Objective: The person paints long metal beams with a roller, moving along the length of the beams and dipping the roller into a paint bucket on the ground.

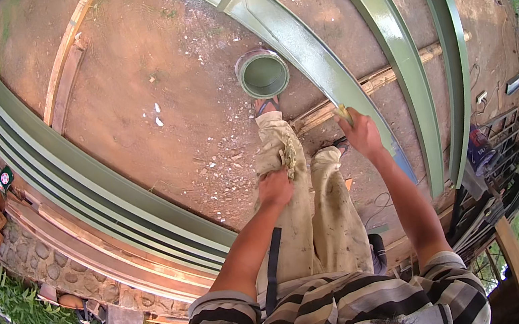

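Observation:
My right hand (361,133) is closed round a paintbrush (344,115). The brush is over the near part of a green metal beam (303,53), whose surface shines as if wet. My left hand (275,188) rests closed against my left trouser leg. Just past its fingers is a crumpled, green-stained patch (292,151); I cannot tell whether it is a rag or the trouser cloth. An open can of green paint (263,74) stands on the ground in front of my left foot, left of the beam.
Two more green beams (384,27) (445,24) lie to the right, across a wooden pole (382,79). Several green beams (106,179) are stacked at the left, above a stone wall (66,267). A wooden strip (63,57) lies far left. Metal racks and a bucket (480,151) stand at right.

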Demonstrator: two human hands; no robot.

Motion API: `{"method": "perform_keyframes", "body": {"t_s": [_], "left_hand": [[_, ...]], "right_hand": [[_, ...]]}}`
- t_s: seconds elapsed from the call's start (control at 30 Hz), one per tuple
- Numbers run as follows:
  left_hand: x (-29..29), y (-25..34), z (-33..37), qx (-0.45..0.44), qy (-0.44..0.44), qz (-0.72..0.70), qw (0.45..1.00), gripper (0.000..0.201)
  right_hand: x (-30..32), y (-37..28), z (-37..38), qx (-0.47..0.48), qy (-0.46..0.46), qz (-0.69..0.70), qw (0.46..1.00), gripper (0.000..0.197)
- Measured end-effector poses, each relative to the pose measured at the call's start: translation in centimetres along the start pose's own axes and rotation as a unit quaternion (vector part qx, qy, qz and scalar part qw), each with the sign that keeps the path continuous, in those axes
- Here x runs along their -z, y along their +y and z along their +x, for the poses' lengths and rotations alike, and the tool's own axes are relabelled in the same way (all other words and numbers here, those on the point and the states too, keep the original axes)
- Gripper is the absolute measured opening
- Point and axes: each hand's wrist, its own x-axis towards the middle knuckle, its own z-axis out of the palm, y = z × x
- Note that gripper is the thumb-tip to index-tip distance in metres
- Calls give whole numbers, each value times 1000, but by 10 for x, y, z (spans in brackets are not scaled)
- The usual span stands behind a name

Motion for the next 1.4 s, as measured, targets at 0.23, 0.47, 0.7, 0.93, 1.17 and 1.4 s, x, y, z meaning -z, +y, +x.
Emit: {"method": "perform_keyframes", "body": {"t_s": [0.23, 0.47, 0.7, 0.93, 1.17, 1.4], "left_hand": [[2, -27, 3, -2, 30, -48, 998, 39], [3, -21, 10, 6, -14, -22, 1000, 43], [-4, -14, 17, 4, -47, 24, 999, 47], [-9, -9, 20, -30, -22, 69, 997, 42], [-5, 4, 21, -14, -44, 100, 994, 46], [-9, 13, 23, -23, -45, 134, 990, 46]], "right_hand": [[-17, 56, -203, -129, -99, -56, 985, 39], [-35, -41, -88, -233, -267, 281, 892, 37], [-65, -64, -68, -186, -240, 402, 864, 31], [-38, -24, -140, -201, -265, 413, 848, 32], [-49, -7, -147, -165, -217, 351, 896, 35], [-59, -14, -151, -188, -224, 346, 891, 41]]}}
